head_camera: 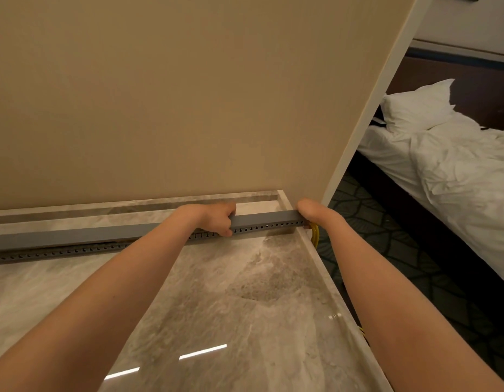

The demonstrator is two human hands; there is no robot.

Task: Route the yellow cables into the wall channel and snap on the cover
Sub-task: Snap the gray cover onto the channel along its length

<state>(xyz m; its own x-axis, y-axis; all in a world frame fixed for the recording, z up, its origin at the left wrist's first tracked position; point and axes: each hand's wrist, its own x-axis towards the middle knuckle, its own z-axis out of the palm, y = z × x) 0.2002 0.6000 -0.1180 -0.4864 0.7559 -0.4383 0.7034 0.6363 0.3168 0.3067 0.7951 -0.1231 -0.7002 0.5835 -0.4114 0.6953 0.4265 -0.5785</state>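
A big tan wall [160,94] stands behind a shiny grey marble counter [231,292]. A long grey plastic channel with holes [262,227] lies there, under its flat grey cover [103,236]. The left hand [216,219] grips the cover. The right hand [310,210] is at the channel's end, with its fingers hidden, so I cannot tell their state. Thin yellow cables [315,236] hang below.

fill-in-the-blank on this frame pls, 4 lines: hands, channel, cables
1. The left hand grips the grey channel, which lies on a ____ countertop.
2. The right hand is at the channel's ____ end.
3. The cables hanging below that end are ____.
4. Past the wall, a white ____ lies on the bed.

Missing words: marble; right; yellow; pillow.
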